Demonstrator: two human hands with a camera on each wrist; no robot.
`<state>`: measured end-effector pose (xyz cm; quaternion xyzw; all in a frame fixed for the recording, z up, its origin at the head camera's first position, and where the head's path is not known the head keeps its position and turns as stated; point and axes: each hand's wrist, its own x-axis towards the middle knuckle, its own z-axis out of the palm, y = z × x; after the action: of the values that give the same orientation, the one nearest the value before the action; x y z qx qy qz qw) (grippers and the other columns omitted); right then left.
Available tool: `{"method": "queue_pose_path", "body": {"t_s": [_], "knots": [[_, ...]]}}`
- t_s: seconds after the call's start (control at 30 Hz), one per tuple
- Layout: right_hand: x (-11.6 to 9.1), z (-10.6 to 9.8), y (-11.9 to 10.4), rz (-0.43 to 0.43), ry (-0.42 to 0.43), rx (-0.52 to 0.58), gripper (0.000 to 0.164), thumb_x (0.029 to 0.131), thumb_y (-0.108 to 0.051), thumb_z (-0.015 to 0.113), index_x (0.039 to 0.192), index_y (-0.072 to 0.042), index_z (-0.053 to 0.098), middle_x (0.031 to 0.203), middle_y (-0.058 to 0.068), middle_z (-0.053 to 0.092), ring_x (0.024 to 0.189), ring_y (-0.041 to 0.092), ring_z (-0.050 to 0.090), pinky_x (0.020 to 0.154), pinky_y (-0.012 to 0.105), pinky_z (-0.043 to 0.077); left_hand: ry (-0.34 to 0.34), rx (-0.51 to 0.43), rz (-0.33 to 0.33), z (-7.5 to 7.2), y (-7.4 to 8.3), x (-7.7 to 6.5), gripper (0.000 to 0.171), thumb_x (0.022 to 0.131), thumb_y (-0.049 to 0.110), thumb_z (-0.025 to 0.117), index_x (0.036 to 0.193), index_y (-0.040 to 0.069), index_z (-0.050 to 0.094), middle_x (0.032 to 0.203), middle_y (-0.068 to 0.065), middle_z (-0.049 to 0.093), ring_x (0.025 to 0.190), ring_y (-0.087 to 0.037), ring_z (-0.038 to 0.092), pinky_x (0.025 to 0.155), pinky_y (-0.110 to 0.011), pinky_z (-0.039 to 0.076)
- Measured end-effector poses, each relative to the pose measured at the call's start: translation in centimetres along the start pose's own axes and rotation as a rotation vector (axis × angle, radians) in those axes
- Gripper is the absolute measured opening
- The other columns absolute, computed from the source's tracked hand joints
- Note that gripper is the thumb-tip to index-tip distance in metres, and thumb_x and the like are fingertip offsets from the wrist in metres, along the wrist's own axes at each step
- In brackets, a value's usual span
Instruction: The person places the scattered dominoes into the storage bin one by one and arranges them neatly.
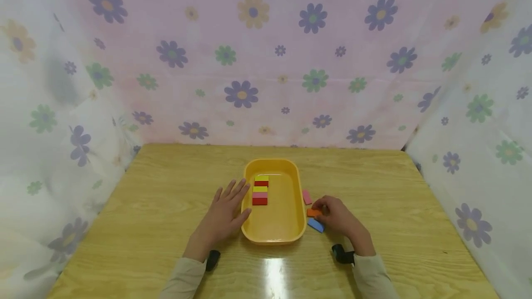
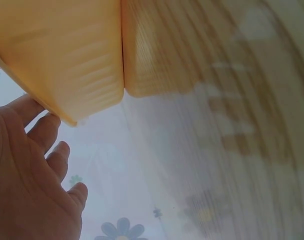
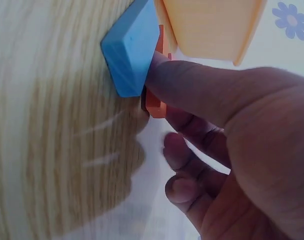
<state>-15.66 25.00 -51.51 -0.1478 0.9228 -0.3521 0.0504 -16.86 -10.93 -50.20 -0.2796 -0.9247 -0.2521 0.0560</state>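
My left hand (image 1: 222, 213) rests its extended fingers on the left rim of a yellow plastic tray (image 1: 274, 240). In the left wrist view, the fingertips (image 2: 51, 122) touch the tray's edge. To the right of the tray, my right hand (image 1: 338, 216) pinches an orange block (image 1: 312, 213) between thumb and forefinger, at the tabletop. A blue block (image 3: 132, 50) with slanted ends lies just in front of it, close to the thumb. Behind the orange block is a pink block (image 1: 306, 196), beside the tray wall.
Inside the tray, towards its left side, are a yellow-and-red group of blocks (image 1: 262, 181) and a nearer yellow, pink and red group (image 1: 260, 195). The wooden table (image 1: 166, 188) meets flower-printed cloth at the back and sides.
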Motion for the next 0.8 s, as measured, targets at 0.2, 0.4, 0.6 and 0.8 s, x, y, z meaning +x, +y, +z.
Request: {"method": "queue_pose_path", "body": {"t_s": [0.2, 0.4, 0.6, 0.8], "knots": [[-0.44, -0.20, -0.26, -0.029, 0.053, 0.013, 0.017, 0.088, 0.000, 0.074, 0.105, -0.001, 0.074, 0.100, 0.007, 0.069, 0.092, 0.022, 0.063, 0.082, 0.040, 0.055, -0.009, -0.010, -0.010, 0.24, -0.11, -0.11, 0.065, 0.103, 0.039, 0.057, 0.158, 0.011, 0.038, 0.166, -0.006, 0.030, 0.155, -0.037, 0.023, 0.122, -0.066, 0.014], [-0.72, -0.39, -0.32, -0.048, 0.096, 0.054, 0.017, 0.090, -0.002, 0.074, 0.107, -0.001, 0.074, 0.100, 0.006, 0.067, 0.092, 0.021, 0.064, 0.082, 0.036, 0.058, -0.003, -0.029, -0.006, 0.26, -0.22, -0.13, 0.066, 0.102, 0.038, 0.058, 0.159, 0.012, 0.037, 0.166, -0.007, 0.031, 0.155, -0.037, 0.023, 0.122, -0.065, 0.013], [-0.74, -0.20, -0.31, -0.080, 0.135, 0.052, 0.018, 0.089, -0.002, 0.077, 0.107, 0.001, 0.075, 0.095, 0.005, 0.066, 0.090, 0.022, 0.066, 0.080, 0.034, 0.059, -0.004, -0.027, 0.002, 0.10, -0.26, -0.09, 0.066, 0.102, 0.038, 0.058, 0.159, 0.012, 0.037, 0.166, -0.009, 0.032, 0.155, -0.036, 0.023, 0.122, -0.065, 0.014], [-1.00, 0.29, -0.54, -0.084, 0.186, 0.107, 0.019, 0.085, 0.003, 0.078, 0.104, 0.002, 0.076, 0.092, 0.006, 0.065, 0.087, 0.025, 0.068, 0.078, 0.033, 0.062, -0.024, -0.007, -0.004, 0.27, -0.37, -0.26, 0.066, 0.103, 0.039, 0.058, 0.160, 0.013, 0.035, 0.167, -0.006, 0.028, 0.155, -0.036, 0.022, 0.122, -0.065, 0.014]]}}
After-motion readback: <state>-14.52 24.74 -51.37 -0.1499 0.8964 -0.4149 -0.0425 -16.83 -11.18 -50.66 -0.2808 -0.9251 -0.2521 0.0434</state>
